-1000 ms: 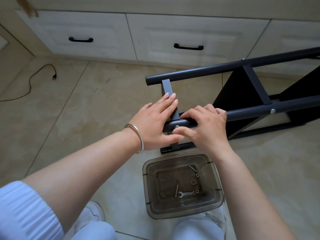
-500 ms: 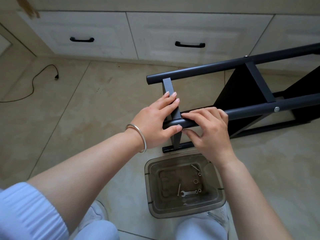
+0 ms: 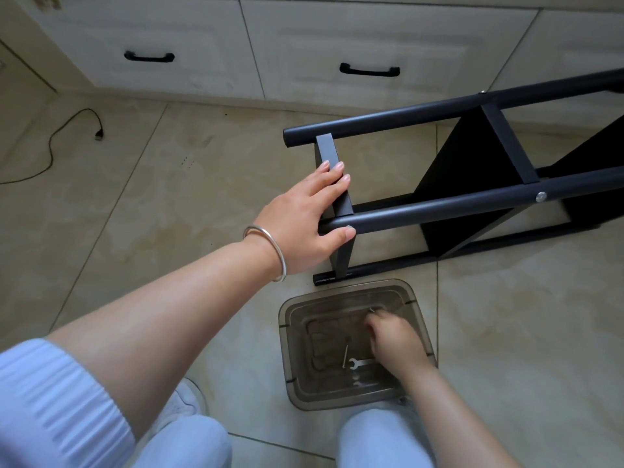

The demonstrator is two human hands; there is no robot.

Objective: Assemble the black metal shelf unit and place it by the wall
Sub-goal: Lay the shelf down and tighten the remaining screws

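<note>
The black metal shelf frame [image 3: 439,211] lies on its side on the tiled floor, its near end toward me. My left hand [image 3: 300,217] holds that end: the fingers lie flat along the flat crossbar and the thumb sits under the lower round tube, beside a bolt head. My right hand [image 3: 395,342] is down inside the clear plastic bin [image 3: 287,332], blurred, fingers curled at a small screw near the bin's far side. Whether it holds the screw is unclear. A small wrench [image 3: 359,363] and a thin pin [image 3: 345,356] lie on the bin's bottom.
White cabinet drawers [image 3: 304,45] with black handles run along the back. A black cable [image 3: 50,146] trails on the floor at the left. My knees and a shoe are at the bottom edge, close to the bin. A silver bolt [image 3: 541,196] shows further along the tube.
My right hand has left the tube's end and dropped into the bin. My left hand keeps its hold on the frame's end.
</note>
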